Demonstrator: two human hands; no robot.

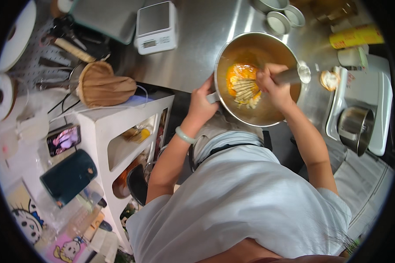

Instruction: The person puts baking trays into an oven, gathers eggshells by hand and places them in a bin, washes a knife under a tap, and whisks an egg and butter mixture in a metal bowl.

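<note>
A large round metal mixing bowl (285, 55) is at the counter's near edge, in front of my body. Bright orange-yellow egg mixture (241, 72) with paler lumps lies on its bottom. My right hand (274, 83) is closed around the metal handle of a whisk (245, 92), whose wires are down in the mixture and coated with it. The handle's end points right, past the rim. At the bowl's left side, my left hand (202, 101) grips the bowl by its handle (213, 97); some fingers are hidden behind the wall.
A white kitchen scale (156, 28) sits at the back left. Small round tins (278, 23) stand behind the bowl. To the right are a yellow roll (356, 37) and a steel pot (356, 127). A brown cloth strainer (105, 84) rests on the white shelf unit at left, near a phone (63, 140).
</note>
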